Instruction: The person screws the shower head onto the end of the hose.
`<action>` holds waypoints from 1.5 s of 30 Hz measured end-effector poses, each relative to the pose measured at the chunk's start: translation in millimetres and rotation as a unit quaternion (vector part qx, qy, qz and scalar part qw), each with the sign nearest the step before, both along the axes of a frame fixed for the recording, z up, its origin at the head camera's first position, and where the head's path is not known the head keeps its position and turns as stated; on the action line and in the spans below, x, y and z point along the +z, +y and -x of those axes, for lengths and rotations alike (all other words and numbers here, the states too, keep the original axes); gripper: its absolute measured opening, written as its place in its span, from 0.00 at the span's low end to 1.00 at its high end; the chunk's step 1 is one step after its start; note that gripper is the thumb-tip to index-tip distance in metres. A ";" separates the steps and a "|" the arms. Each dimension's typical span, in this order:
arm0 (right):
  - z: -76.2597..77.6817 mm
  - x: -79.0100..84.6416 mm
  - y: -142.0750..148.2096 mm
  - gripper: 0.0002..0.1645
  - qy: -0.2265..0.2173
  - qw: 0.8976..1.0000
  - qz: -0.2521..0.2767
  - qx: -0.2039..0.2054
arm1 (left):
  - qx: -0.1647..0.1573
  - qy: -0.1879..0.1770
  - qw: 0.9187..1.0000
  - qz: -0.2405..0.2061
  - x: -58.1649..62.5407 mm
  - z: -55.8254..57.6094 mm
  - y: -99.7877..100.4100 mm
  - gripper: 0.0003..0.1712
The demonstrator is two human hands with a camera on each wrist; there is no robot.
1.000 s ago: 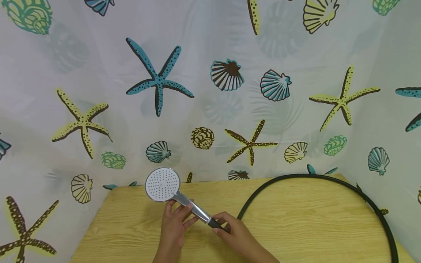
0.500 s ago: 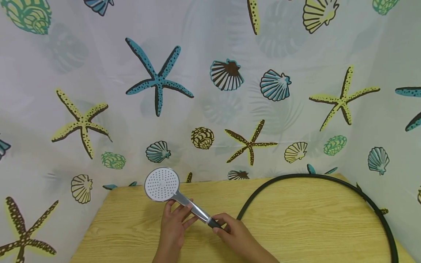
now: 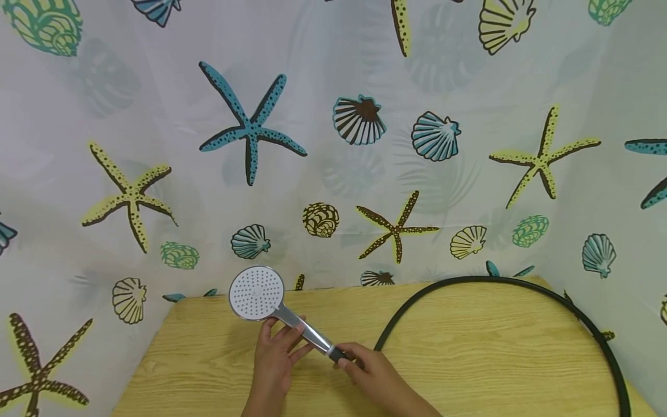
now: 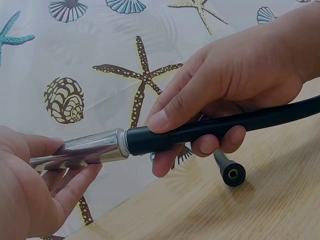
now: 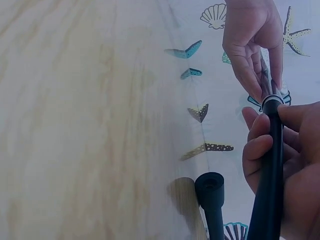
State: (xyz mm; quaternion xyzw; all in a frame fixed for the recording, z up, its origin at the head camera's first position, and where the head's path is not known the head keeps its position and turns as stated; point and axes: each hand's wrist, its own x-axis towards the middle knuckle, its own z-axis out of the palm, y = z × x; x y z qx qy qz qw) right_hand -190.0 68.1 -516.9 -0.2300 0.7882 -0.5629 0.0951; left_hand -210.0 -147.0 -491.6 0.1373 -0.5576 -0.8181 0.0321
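A chrome hand shower (image 3: 257,293) with a round white spray face is held tilted above the table, spray face toward the head camera. My left hand (image 3: 273,359) holds its chrome handle (image 4: 95,148) between thumb and fingers. At the handle's lower end, my right hand (image 3: 372,370) grips the black connector (image 4: 142,140) of a black hose (image 4: 280,118), thumb on top and fingers underneath. A pale ring shows where connector and handle meet; how far they are joined I cannot tell. My right palm hides part of the hose.
On the wooden table (image 3: 495,341), a black hose length (image 3: 469,279) arcs back and right, leaving the head view at lower right. A loose black conical hose end (image 4: 233,173) lies behind my right hand. A white curtain (image 3: 312,162) printed with starfish and shells surrounds the table.
My right hand's fingers have shifted slightly on the connector. The left hand and the hand shower stay nearly where they were.
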 end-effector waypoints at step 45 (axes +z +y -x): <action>0.1 -4.7 -5.6 0.17 0.014 0.999 -0.015 -0.025 | -0.020 0.009 1.000 0.011 -1.5 -0.8 -2.4 0.41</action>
